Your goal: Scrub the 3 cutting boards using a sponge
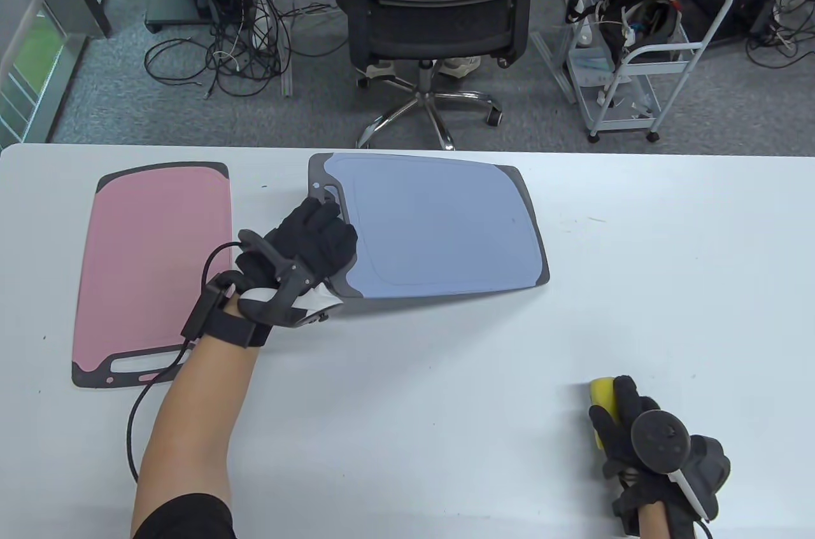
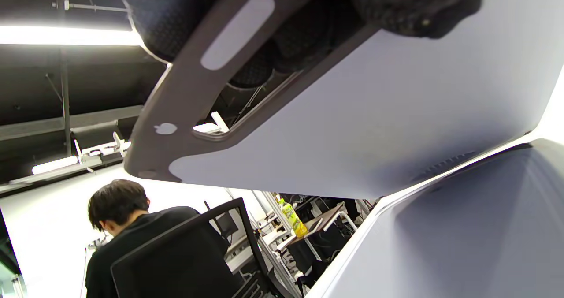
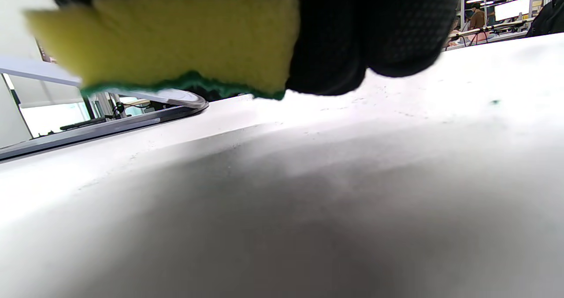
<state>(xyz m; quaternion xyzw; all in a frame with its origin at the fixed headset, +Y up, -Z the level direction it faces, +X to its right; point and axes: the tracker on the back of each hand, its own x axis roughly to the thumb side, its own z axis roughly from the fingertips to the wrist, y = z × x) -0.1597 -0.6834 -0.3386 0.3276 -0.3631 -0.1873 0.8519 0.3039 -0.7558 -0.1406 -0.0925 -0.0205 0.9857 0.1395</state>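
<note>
A pink cutting board point(image 1: 153, 265) lies flat at the table's left. A blue cutting board point(image 1: 439, 227) with a dark rim sits at the middle, and my left hand point(image 1: 312, 246) grips its handle end. In the left wrist view that end point(image 2: 374, 126) is raised, my fingers point(image 2: 176, 16) curled under it. Another dark-rimmed board point(image 3: 88, 130) seems to lie beneath it. My right hand point(image 1: 637, 431), at the table's near right, holds a yellow sponge point(image 1: 602, 396) whose green scouring side point(image 3: 185, 80) faces down just above the table.
The white table point(image 1: 446, 405) ends at its far edge behind the boards. Beyond it stand a black office chair point(image 1: 439, 11) and a white cart point(image 1: 643, 62), with cables on the floor. A person point(image 2: 119, 227) sits in a chair in the left wrist view.
</note>
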